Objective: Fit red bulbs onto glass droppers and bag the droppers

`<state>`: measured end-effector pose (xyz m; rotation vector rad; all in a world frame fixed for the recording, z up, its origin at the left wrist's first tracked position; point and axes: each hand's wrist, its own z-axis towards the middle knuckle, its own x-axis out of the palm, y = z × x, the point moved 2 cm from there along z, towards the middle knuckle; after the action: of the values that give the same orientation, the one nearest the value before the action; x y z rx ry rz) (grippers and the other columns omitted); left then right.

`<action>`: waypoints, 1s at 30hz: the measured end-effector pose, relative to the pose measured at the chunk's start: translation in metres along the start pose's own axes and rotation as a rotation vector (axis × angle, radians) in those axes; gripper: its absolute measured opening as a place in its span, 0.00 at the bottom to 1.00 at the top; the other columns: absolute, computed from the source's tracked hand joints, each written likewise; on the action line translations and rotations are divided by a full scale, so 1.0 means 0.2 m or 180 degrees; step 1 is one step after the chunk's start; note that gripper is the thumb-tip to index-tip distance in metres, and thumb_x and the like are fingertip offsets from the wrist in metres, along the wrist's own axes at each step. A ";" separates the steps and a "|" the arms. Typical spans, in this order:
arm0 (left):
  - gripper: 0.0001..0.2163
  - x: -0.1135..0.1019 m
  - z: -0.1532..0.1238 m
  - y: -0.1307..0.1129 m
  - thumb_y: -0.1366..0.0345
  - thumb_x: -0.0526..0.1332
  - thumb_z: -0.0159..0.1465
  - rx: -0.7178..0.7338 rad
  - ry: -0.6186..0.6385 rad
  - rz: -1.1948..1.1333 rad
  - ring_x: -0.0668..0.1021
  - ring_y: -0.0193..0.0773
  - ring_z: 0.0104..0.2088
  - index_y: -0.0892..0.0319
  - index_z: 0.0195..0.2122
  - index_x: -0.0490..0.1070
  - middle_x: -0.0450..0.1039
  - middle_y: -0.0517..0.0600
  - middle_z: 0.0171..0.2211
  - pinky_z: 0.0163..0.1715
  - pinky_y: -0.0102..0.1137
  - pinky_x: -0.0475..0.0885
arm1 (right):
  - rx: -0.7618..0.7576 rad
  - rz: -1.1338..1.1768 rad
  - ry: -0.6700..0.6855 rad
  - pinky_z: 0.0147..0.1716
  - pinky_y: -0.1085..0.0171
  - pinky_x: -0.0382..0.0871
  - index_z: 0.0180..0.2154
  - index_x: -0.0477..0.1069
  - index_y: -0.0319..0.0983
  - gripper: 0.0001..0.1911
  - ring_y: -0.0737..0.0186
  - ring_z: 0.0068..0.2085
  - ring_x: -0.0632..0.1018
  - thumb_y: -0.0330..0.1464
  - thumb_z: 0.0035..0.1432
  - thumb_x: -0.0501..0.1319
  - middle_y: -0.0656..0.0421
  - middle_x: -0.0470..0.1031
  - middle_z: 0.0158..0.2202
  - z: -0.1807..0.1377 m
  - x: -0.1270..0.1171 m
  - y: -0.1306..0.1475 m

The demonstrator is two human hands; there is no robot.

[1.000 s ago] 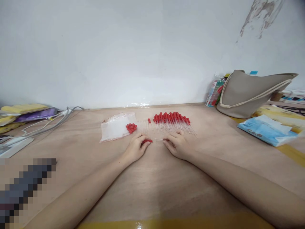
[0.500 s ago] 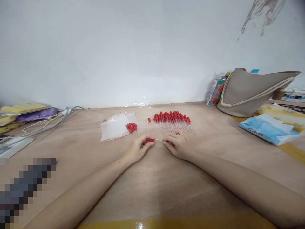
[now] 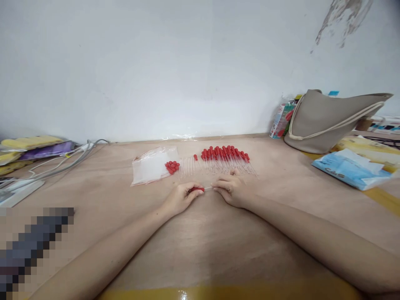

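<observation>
Small red rubber-looking bulb [image 3: 198, 189] sits mid-worktop [image 3: 200, 237], gripped in closed fingers of my left hand [image 3: 183, 196], its end at a thin clear tube [image 3: 208, 188] pinched by my right hand [image 3: 230, 191], red-topped clear tubes [image 3: 223, 155] lying beyond, toward the worktop's far edge.

"C&S" on the blue pack [image 3: 351, 171]
I read those dark letters on its side nearest me; the label on the packet [image 3: 278, 121] beside the bag [image 3: 328, 121] is too small for me to make out.
</observation>
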<state>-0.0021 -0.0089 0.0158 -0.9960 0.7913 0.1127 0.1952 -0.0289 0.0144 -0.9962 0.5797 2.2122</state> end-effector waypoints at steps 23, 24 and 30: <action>0.10 -0.01 0.00 -0.01 0.60 0.56 0.59 0.0352 -0.0119 0.0509 0.76 0.34 0.32 0.58 0.37 0.71 0.75 0.48 0.33 0.33 0.28 0.71 | 0.0216 -0.0158 0.0474 0.33 0.63 0.48 0.26 0.67 0.37 0.13 0.69 0.24 0.66 0.30 0.59 0.48 0.60 0.72 0.25 0.06 0.01 0.10; 0.09 -0.02 0.01 -0.01 0.60 0.56 0.60 0.0389 -0.0138 0.0553 0.76 0.34 0.32 0.58 0.36 0.71 0.75 0.48 0.33 0.33 0.28 0.70 | 0.0245 -0.0131 0.0512 0.34 0.63 0.48 0.27 0.67 0.37 0.13 0.69 0.25 0.66 0.30 0.59 0.48 0.60 0.73 0.25 0.07 0.00 0.10; 0.11 -0.09 0.03 0.00 0.63 0.57 0.59 0.0832 -0.0650 0.1087 0.73 0.38 0.40 0.58 0.43 0.67 0.71 0.51 0.39 0.42 0.33 0.68 | 0.0567 0.0063 0.0885 0.33 0.65 0.54 0.28 0.70 0.38 0.09 0.66 0.28 0.71 0.27 0.54 0.52 0.59 0.75 0.27 0.15 -0.06 0.10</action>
<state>-0.0122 0.0002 0.0282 -0.5859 0.7599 0.3895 0.1736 -0.0289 0.0450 -1.2146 0.8978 2.0105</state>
